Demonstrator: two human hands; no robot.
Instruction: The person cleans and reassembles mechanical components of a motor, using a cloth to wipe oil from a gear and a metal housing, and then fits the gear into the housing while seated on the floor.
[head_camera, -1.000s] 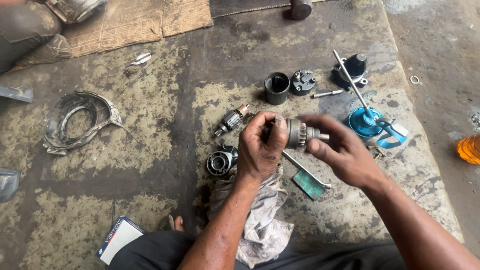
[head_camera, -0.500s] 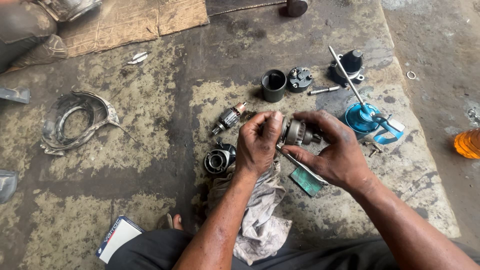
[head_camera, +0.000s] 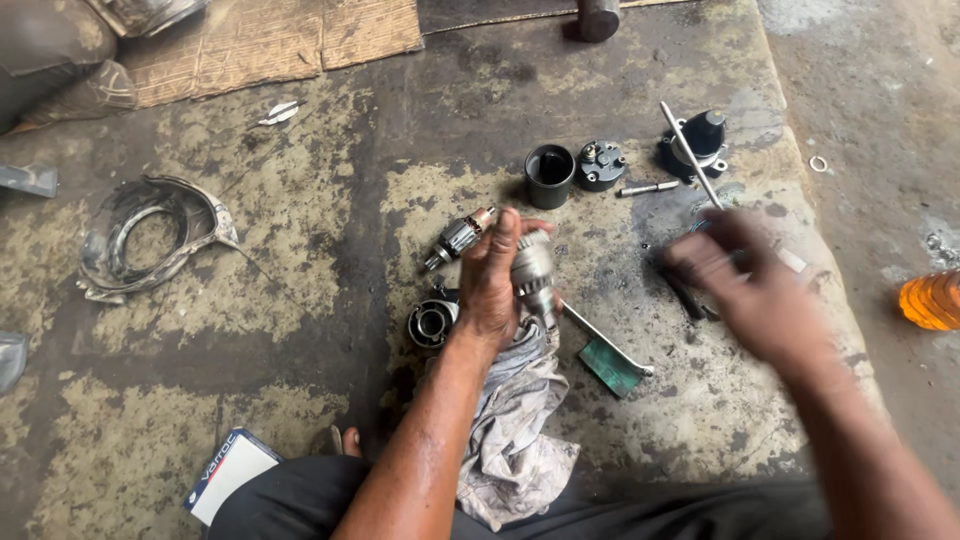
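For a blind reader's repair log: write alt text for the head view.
A person's left hand grips a small metal geared motor part over a grey rag on a stained concrete floor. The blurred right hand reaches toward tools on the right. An armature, black cylindrical housing and end caps lie nearby.

The left hand (head_camera: 497, 290) is held near the middle, fingers curled shut around a metal part (head_camera: 533, 272), forearm rising from the near edge. The right hand (head_camera: 745, 290) is stretched out to the right, well apart from the left, blurred, fingers pointing far-left; its grip cannot be told.
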